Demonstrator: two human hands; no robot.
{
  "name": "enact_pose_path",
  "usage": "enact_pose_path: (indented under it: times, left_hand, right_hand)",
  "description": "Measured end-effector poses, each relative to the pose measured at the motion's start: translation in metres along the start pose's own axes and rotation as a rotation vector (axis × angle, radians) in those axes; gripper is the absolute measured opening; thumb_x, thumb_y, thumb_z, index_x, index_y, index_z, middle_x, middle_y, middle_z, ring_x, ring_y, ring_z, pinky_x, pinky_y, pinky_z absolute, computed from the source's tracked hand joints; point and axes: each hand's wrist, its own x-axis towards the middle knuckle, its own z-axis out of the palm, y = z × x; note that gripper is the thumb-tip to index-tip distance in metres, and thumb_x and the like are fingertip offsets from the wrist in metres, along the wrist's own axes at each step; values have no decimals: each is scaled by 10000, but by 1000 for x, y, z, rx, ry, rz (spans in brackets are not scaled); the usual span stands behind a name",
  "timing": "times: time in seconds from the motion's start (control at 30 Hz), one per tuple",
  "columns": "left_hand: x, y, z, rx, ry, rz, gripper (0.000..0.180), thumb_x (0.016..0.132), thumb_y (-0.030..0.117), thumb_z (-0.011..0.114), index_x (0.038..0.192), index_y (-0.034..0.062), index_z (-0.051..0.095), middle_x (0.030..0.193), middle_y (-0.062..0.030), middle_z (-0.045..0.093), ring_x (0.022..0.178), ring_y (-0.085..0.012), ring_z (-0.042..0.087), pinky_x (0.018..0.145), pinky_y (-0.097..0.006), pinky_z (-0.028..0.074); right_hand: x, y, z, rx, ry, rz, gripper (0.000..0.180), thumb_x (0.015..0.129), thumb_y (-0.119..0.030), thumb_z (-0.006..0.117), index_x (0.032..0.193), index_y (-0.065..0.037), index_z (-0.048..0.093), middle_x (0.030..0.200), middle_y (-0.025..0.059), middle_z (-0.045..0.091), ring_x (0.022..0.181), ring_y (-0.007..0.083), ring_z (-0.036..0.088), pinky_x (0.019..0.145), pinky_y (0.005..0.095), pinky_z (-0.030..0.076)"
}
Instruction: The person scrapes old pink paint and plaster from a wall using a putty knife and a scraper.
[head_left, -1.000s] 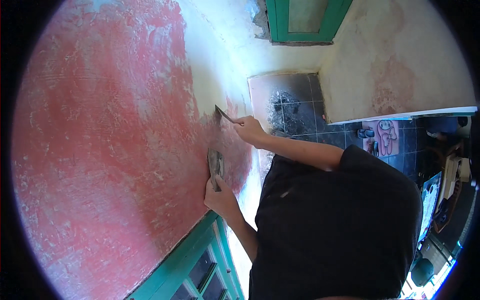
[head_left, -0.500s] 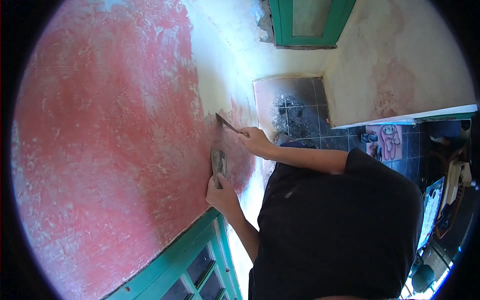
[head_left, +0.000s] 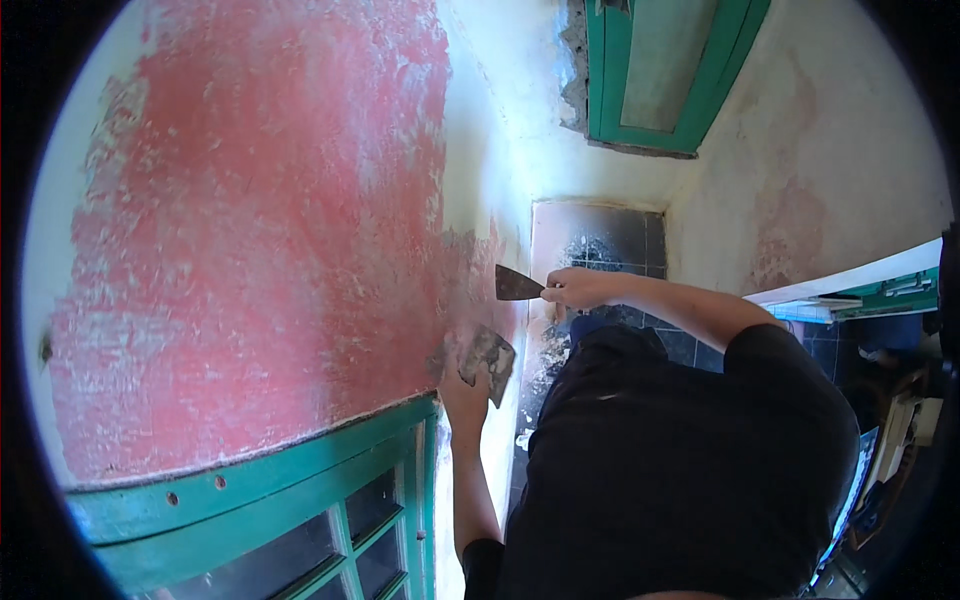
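A big wall fills the left of the frame. It is rough, pink and red, with white, scratchy patches all over and pale edges. Near the middle it has a dull grey-brown patch. Along the lower left runs a green frame, with shiny, dark glass panes shaped like boxes. A green panel sits at the top, and the broken edge next to it is grey and crumbly. The floor has dark, square tiles with white, powdery spots. On the right is a cream wall with a faded pink stain.

The right hand is in the middle, a bit to the right. Its fingers are closed around the thin end of a scraper. The scraper is flat and dark, shaped like a fan, and its wide edge faces left. The right arm is bent, and its bare forearm reaches in from the right.

The left hand is just lower, near the middle. It pinches a flat plate, which is tilted and has messy grey smears. The left forearm points up from the bottom. I cannot tell if the plate touches the wall.
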Motion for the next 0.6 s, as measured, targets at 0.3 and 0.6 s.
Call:
enact_pose_path:
  times: [0.3, 0.6]
  left_hand:
    - [14, 6, 70, -371, -101, -377, 275, 942, 161, 676, 1165, 10, 730, 920, -104, 751, 841, -134, 678, 785, -279, 523]
    - [117, 38, 141, -460, 269, -487, 391, 972, 344, 684, 1085, -25, 748, 823, -88, 746, 766, -103, 646, 715, -288, 507]
  right_hand:
    - [-8, 4, 1, 692, 12, -59, 337, 1067, -357, 485, 1089, -28, 551, 719, 36, 549, 532, 108, 496, 481, 272, 423]
    - [72, 21, -71, 562, -227, -201, 180, 1088, -227, 457, 1095, -60, 523, 816, 55, 602, 689, 133, 563, 621, 271, 475]
